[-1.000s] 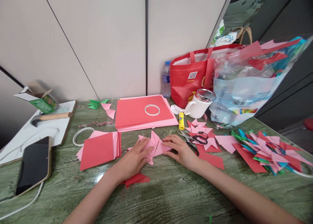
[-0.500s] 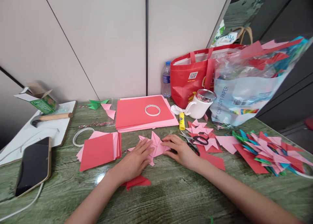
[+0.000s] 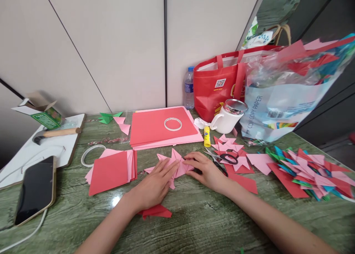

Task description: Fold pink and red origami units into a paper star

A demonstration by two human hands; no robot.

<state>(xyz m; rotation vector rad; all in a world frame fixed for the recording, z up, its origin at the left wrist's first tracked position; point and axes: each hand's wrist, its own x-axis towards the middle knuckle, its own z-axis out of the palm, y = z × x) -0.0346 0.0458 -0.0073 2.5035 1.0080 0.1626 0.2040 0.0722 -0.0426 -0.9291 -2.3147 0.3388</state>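
A pink folded paper star lies on the green wood-grain table in front of me. My left hand rests flat on its left side, fingers stretched out over the paper. My right hand presses on the star's right side, fingertips on a pink point. A small red folded piece lies under my left wrist. Black-handled scissors lie just right of my right hand.
Stacks of red and pink paper with a tape ring, a smaller red stack, a glue stick, white mug, red bag, plastic bag, folded pieces, phone, hammer.
My hands have stayed on the pink star, with my left fingers creeping a little further over it. The view has shifted slightly.
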